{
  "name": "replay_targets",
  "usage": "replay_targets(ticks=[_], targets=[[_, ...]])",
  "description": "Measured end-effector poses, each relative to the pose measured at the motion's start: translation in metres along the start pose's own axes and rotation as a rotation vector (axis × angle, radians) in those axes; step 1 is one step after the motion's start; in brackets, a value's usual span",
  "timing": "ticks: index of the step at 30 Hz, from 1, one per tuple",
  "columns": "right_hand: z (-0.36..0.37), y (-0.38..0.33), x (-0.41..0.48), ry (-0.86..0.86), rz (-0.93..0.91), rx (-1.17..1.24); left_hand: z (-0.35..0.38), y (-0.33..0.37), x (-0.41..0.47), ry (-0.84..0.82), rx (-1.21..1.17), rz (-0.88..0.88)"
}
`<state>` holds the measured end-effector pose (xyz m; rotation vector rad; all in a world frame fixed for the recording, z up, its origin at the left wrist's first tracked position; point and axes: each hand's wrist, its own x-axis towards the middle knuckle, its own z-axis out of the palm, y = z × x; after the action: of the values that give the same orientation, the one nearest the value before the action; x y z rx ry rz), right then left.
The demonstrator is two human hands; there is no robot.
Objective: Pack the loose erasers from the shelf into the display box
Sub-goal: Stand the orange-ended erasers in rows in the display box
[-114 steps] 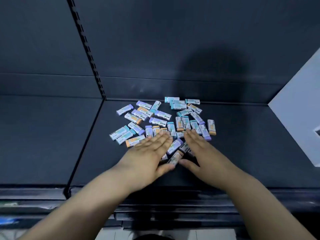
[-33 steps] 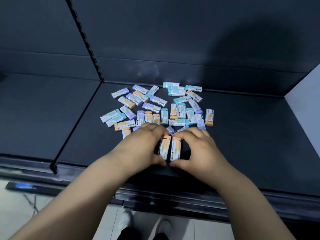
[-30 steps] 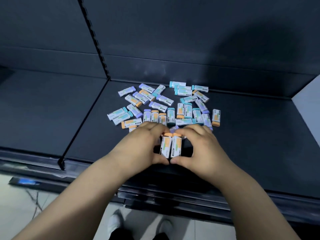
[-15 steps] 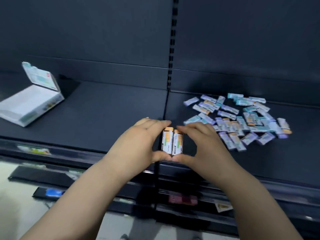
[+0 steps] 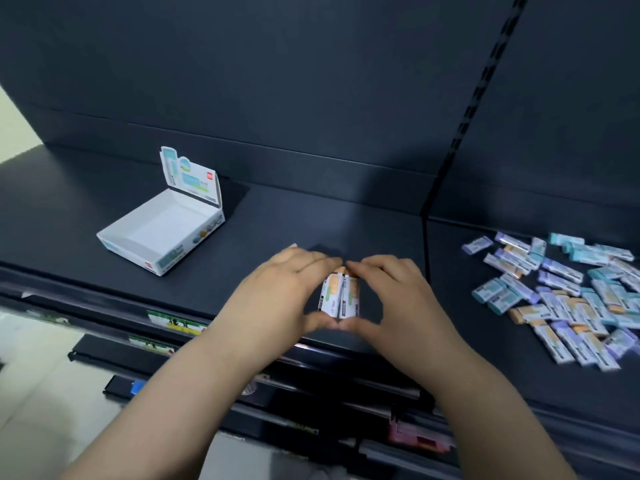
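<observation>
Two orange-tipped erasers [image 5: 340,296] in white sleeves are held side by side between both hands above the dark shelf. My left hand [image 5: 277,299] curls round the left one, fingertips on top, thumb underneath. My right hand [image 5: 398,299] grips the right one the same way. The white display box [image 5: 138,244] stands open and empty on the shelf to the left, its printed lid flap upright at the back. A loose pile of several erasers [image 5: 568,292], with teal, purple and orange ends, lies on the shelf section at the right.
A vertical slotted upright [image 5: 450,161] divides the two shelf sections. The shelf's front edge [image 5: 173,320] carries price labels, and lower shelves and a pale floor show below.
Both hands gathered two erasers from the pile, lifted them and carried them left past the upright. The view swung left, bringing the display box fully into sight.
</observation>
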<state>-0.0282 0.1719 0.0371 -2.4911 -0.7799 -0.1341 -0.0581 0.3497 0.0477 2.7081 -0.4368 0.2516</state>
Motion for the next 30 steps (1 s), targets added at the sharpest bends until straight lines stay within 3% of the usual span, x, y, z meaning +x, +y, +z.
replay_targets(ticks=[12, 19, 25, 30], targets=[[0.042, -0.038, 0.082, -0.08, -0.123, 0.101, -0.03, -0.08, -0.006, 0.086, 0.074, -0.117], [0.092, -0.088, 0.125, -0.031, -0.046, 0.171, -0.065, -0.175, -0.023, 0.144, 0.151, -0.182], [0.145, -0.143, 0.171, 0.032, 0.082, 0.211, -0.09, -0.271, -0.019, 0.003, 0.182, -0.185], [0.177, -0.165, 0.189, -0.059, 0.192, 0.168, -0.08, -0.301, 0.0, -0.19, 0.096, -0.231]])
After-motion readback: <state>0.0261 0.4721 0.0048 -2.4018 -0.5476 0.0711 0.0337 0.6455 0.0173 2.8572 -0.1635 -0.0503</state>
